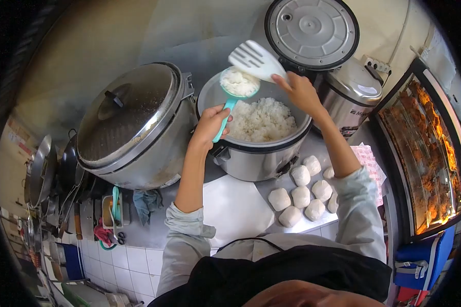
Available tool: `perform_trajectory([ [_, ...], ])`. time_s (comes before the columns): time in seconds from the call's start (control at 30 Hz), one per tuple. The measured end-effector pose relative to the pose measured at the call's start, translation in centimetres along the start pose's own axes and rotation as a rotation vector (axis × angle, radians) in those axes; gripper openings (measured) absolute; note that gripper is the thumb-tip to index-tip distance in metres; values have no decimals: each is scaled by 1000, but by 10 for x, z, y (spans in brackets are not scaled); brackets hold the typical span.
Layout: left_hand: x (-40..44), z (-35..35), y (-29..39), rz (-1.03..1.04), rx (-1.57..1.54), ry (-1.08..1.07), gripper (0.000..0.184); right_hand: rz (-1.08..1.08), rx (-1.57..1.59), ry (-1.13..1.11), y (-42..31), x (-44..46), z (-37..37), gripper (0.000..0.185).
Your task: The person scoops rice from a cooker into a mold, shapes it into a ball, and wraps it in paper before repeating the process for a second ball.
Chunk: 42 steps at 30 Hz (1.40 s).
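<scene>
My left hand (pixel 209 126) is closed around the handle of a teal scoop (pixel 230 105), whose bowl is heaped with white rice (pixel 238 82). In my right hand (pixel 300 93) is a white slotted spatula (pixel 258 60), tilted with its blade over the scoop's far right side; I cannot tell whether it touches the rice. Both tools are above an open rice cooker (pixel 258 162). Loose cooked rice (pixel 267 120) lies inside the pot. Below my right forearm, several white wrapped rounded bundles (pixel 301 196) rest on the counter.
A large lidded pot (pixel 133 117) stands at the left, with pans (pixel 42 169) beyond it. White paper (pixel 238 207) covers part of the counter. At the right are a smaller cooker (pixel 351 97), pink-printed paper (pixel 366 158) and a lit glass case (pixel 420 158) of fried food.
</scene>
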<state>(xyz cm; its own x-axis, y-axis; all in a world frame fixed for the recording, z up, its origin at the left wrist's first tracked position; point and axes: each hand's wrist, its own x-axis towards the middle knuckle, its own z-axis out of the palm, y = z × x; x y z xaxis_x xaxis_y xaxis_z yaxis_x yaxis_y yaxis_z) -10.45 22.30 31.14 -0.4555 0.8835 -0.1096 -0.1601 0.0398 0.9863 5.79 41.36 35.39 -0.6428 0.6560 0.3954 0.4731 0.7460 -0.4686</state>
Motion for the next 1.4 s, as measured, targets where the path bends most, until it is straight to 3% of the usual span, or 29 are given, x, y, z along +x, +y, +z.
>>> perform_trajectory([
  [0.13,-35,-2,-11,-42,-69,-81,27,22,-113,-295,13,38,22,79],
  [0.23,-80,-8,-23,-64,-184,-47,28,-5,-382,-571,13,44,25,80],
  [0.27,-96,-12,-29,-50,-253,-54,28,-104,-387,-592,35,53,46,77],
  [0.33,-129,-19,-46,-66,-435,7,27,-344,-420,-438,39,31,50,62],
  [0.4,-162,-25,-64,-43,-496,130,31,-637,-562,-454,79,52,81,41],
  [0.47,-191,-31,-82,-71,-483,184,34,-501,-345,-287,25,8,44,26],
  [0.53,-219,-37,-105,-97,-462,226,39,-375,95,-205,0,-37,23,28],
  [0.63,-232,-36,-166,-6,-117,529,30,-228,275,-85,-10,-86,11,28],
  [0.67,-231,-39,-190,-23,-118,527,30,-215,275,-95,-9,-99,13,28],
  [0.73,-225,-43,-242,507,961,558,34,-155,415,53,-1,-123,23,28],
  [0.83,-239,-29,-298,363,1469,205,48,-48,390,50,13,-160,41,22],
  [0.93,-240,-33,-313,428,1518,140,51,69,290,85,4,-201,46,19],
  [1.03,-235,-32,-304,411,1467,136,50,-3,274,98,10,-250,78,9],
  [1.1,-235,-35,-301,417,1400,133,48,-30,275,-81,5,-291,109,11],
  [1.17,-236,-39,-299,376,1142,205,42,-67,514,-449,-1,-327,139,10],
  [1.2,-237,-38,-299,377,1143,198,42,-197,400,-483,1,-345,155,13],
  [1.27,-236,-38,-298,520,799,517,39,-459,326,-563,13,-371,188,32],
  [1.33,-233,-47,-290,559,773,589,41,-581,275,-559,11,-379,202,39],
  [1.4,-234,-63,-283,448,878,710,40,-636,243,-562,12,-381,212,38],
])
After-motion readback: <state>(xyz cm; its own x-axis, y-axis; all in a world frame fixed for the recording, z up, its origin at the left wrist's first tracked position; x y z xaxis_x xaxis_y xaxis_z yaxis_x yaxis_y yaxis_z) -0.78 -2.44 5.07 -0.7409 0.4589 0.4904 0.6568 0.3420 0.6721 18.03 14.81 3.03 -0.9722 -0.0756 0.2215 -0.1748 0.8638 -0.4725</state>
